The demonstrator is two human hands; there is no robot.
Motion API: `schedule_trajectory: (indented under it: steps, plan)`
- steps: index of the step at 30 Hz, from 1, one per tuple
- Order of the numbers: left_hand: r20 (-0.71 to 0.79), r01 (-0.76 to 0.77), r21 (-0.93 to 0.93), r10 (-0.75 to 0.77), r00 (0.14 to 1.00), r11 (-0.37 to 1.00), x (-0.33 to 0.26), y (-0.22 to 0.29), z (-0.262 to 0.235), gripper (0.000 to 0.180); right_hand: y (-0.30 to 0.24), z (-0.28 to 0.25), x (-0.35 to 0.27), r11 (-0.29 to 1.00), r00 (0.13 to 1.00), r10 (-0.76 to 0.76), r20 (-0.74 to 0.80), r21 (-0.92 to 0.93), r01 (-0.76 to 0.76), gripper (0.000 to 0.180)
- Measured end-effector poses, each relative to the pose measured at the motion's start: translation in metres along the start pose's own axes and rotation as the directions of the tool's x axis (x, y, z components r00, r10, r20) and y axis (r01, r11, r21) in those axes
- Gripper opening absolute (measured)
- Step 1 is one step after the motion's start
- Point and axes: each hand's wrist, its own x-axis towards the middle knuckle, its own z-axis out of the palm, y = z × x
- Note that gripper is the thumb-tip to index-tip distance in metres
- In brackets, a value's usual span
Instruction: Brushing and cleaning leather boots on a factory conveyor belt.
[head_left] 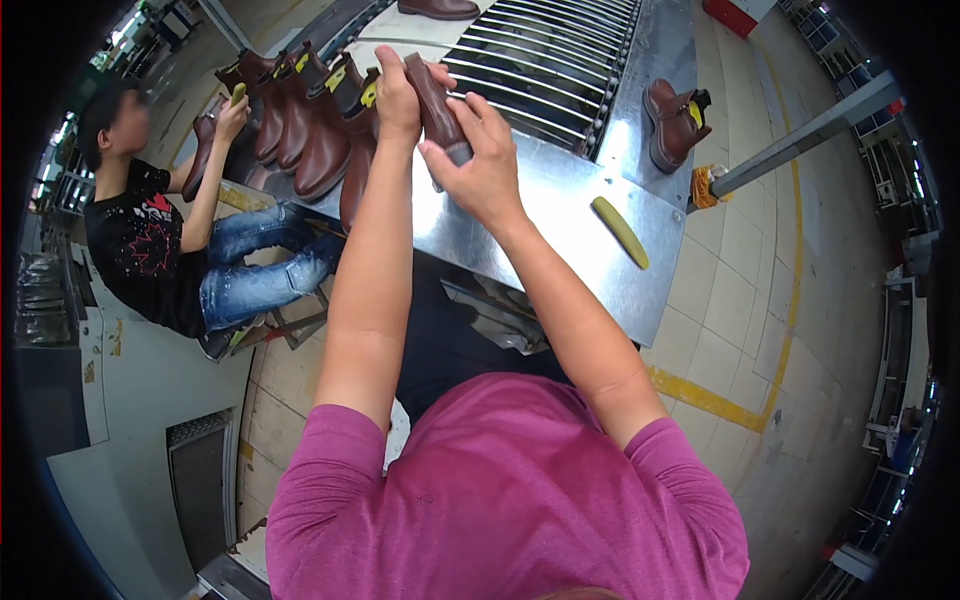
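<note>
Over the metal table [540, 215] I hold a dark brown boot [434, 108], turned so that its long narrow side or sole edge faces up. My left hand [398, 100] grips it from the left, thumb up, with fingertips showing beyond it. On its right, my right hand [484, 165] curls around the darker heel end. An olive-green flat strip with rounded ends [620, 232] lies on the tabletop to the right of my right forearm. The boot's underside is hidden by my hands.
Several brown ankle boots [322, 150] stand in a row at left. A single boot [676, 122] stands at the table's right edge, near a grey post [810, 135]. A roller conveyor [545, 60] runs beyond. At left, a seated co-worker [150, 220] holds a boot and a green piece.
</note>
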Motion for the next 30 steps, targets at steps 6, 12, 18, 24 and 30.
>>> schedule_trajectory:
  steps: [6, 12, 18, 24, 30]
  plan:
    - [0.014, 0.047, 0.014, -0.048, 0.999, 0.999, 0.007, -0.008, -0.004, 0.095, 0.005, 0.0, 0.004, 0.95, 0.979, 0.109, 0.171, 0.274, -0.153, 0.06]
    - [0.092, 0.14, -0.089, -0.132, 0.987, 0.986, 0.01, -0.007, -0.003, 0.086, 0.005, 0.006, -0.003, 0.957, 0.982, 0.073, 0.174, 0.265, -0.118, 0.066]
    - [0.172, 0.047, -0.139, -0.023, 0.985, 0.989, 0.008, -0.007, -0.004, 0.091, 0.014, -0.012, -0.014, 0.919, 0.943, -0.029, 0.332, 0.381, -0.106, 0.101]
    - [0.139, 0.041, -0.14, -0.021, 0.99, 0.989, 0.003, -0.007, -0.003, 0.094, 0.02, -0.017, -0.017, 0.887, 0.921, 0.021, 0.389, 0.418, -0.196, 0.107]
    - [0.146, 0.09, -0.175, -0.065, 0.987, 0.98, -0.003, -0.004, -0.001, 0.09, 0.024, -0.02, -0.024, 0.828, 0.903, 0.103, 0.418, 0.467, -0.311, 0.108]
